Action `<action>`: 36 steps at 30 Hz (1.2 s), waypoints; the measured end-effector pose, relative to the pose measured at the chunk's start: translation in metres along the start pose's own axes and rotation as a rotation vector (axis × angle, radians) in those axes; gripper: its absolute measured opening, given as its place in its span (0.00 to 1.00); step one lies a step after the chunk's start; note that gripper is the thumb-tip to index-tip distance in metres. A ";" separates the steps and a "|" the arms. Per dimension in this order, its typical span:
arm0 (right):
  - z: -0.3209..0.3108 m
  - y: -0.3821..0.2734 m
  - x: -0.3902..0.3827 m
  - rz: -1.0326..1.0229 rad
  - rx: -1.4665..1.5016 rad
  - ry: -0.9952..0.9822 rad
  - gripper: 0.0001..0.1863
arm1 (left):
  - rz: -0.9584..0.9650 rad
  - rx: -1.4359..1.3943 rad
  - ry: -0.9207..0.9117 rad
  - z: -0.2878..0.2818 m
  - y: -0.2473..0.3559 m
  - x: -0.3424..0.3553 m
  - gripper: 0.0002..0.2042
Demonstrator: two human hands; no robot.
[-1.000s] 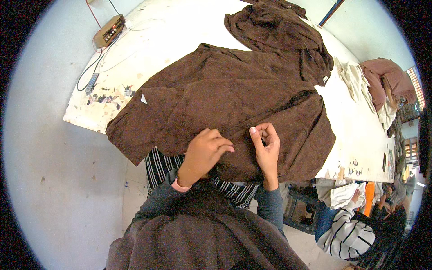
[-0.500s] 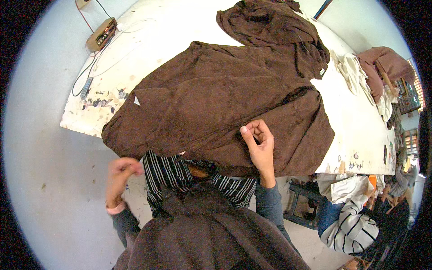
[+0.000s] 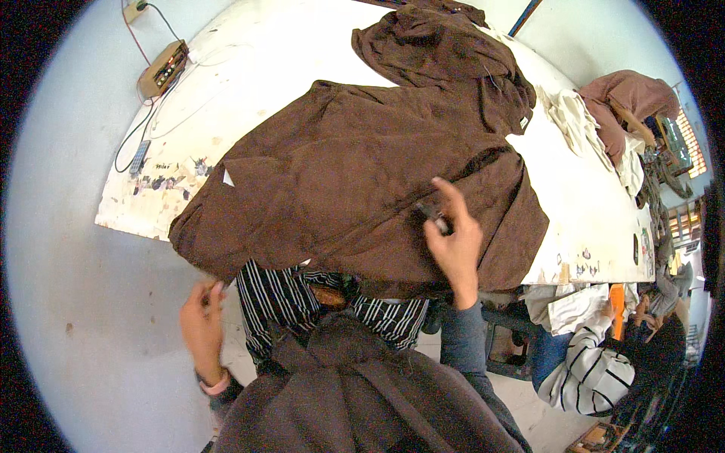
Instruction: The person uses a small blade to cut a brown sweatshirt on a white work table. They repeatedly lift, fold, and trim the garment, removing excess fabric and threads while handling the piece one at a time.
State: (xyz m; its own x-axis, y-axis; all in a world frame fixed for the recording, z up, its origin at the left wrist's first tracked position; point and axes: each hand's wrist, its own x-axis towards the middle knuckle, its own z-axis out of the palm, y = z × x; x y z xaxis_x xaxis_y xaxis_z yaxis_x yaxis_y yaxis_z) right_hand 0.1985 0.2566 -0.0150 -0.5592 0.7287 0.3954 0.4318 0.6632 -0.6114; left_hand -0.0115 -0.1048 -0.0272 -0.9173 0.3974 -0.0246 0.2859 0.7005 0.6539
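Your left hand (image 3: pixel 201 326) has moved, since one second ago, from above the brown cloth (image 3: pixel 317 181) to beside its near left corner; its fingers are curled, and whether they grip an edge cannot be told. Your right hand (image 3: pixel 458 245) is over the cloth's near right part, thumb and index finger spread; a small dark object (image 3: pixel 429 213) shows between them, its hold unclear. The cloth spans the near side of the white table (image 3: pixel 596 226). A brown bundle (image 3: pixel 438 45) adjoins it at far right; a power box (image 3: pixel 161 69) sits far left.
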 end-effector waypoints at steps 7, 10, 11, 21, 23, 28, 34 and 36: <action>-0.028 0.041 0.005 -0.195 -0.479 0.093 0.24 | 0.947 -0.224 -0.310 0.083 0.139 0.047 0.19; -0.036 0.006 -0.019 -0.308 -0.424 0.107 0.26 | 0.851 0.200 -0.180 0.118 0.121 0.074 0.31; -0.038 0.004 -0.029 -0.314 -0.454 0.089 0.27 | 0.816 0.229 -0.200 0.116 0.118 0.081 0.34; 0.005 -0.038 -0.101 -0.269 -0.290 -0.286 0.39 | 0.519 0.234 -0.335 0.025 0.052 0.126 0.47; 0.011 -0.040 -0.108 -0.265 -0.223 -0.288 0.42 | 0.466 0.232 -0.302 0.020 0.051 0.124 0.47; 0.018 -0.038 -0.111 -0.264 -0.208 -0.280 0.46 | 0.637 0.389 -0.048 0.025 0.104 0.074 0.32; 0.021 -0.031 -0.118 -0.278 -0.233 -0.295 0.45 | 1.015 -0.227 -0.418 0.083 0.161 0.044 0.09; 0.022 -0.027 -0.121 -0.317 -0.229 -0.269 0.45 | 1.122 -0.289 -0.436 0.109 0.171 0.037 0.08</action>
State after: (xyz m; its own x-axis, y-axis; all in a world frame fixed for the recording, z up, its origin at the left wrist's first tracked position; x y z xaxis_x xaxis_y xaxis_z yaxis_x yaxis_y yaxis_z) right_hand 0.2385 0.1469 -0.0616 -0.8389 0.4344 0.3280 0.3387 0.8883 -0.3103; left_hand 0.0340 0.0941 0.0017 -0.0202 0.8961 0.4435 0.7316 -0.2891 0.6175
